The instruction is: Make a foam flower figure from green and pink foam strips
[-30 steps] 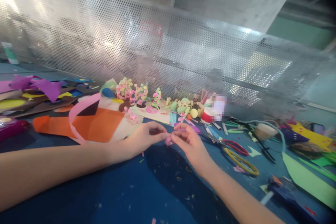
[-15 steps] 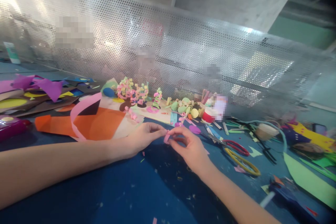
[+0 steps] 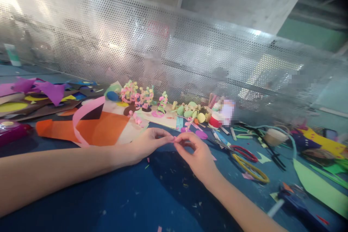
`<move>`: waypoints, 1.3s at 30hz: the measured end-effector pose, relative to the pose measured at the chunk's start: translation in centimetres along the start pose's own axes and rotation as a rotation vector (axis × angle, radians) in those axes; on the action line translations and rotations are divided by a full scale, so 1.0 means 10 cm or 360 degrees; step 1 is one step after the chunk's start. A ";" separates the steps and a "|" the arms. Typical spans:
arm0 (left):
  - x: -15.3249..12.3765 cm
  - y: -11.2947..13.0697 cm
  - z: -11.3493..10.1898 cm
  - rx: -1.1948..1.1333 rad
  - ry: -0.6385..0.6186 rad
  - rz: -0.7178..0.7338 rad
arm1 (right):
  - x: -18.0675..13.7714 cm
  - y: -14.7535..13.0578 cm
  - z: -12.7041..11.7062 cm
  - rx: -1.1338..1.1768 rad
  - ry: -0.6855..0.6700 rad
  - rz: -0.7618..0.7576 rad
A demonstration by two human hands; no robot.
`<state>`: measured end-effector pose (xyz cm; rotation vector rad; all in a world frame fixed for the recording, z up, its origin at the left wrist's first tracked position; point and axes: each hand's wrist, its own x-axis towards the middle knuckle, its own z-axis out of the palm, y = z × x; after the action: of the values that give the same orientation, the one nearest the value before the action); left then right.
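Both hands meet above the blue table (image 3: 114,203), fingertips almost touching. Between them is a small pink paper strip (image 3: 174,139), mostly hidden by the fingers. My left hand (image 3: 149,144) pinches it from the left, thumb against forefinger. From the right, my right hand (image 3: 195,152) pinches its other side with thumb and forefinger. Behind the hands stand curly paper figures (image 3: 136,98) in pink, green and yellow. A magenta paper oval (image 3: 201,135) lies just beyond my right hand.
Scissors with red and yellow handles (image 3: 250,166) lie right of my right hand. A blue glue gun (image 3: 299,206) rests at the lower right. Orange paper (image 3: 106,127) and a curled pink strip (image 3: 76,123) lie at left. A perforated metal screen (image 3: 185,54) runs along the back.
The pink strip showed as a small loop hanging between the fingertips; now only a sliver is visible. Both hands have stayed in nearly the same place.
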<state>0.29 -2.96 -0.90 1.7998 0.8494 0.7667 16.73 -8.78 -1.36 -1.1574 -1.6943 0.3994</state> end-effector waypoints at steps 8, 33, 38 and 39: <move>-0.02 0.00 -0.02 -0.0148 -0.0070 -0.0005 | 0.00 0.01 0.01 0.0149 0.0020 0.0173; 0.04 -0.07 0.03 0.0008 0.0043 0.0012 | 0.04 0.03 -0.01 0.0380 -0.0108 0.0523; 0.05 -0.08 0.03 0.0103 -0.0001 0.0083 | 0.04 0.02 -0.02 0.0394 -0.0115 0.0520; 0.05 -0.08 0.03 0.0107 -0.0020 0.0093 | 0.04 0.01 -0.02 0.0396 -0.0098 0.0514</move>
<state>0.63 -2.45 -1.67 1.8941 0.8261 0.7713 16.92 -8.43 -1.19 -1.2425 -1.4604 0.8299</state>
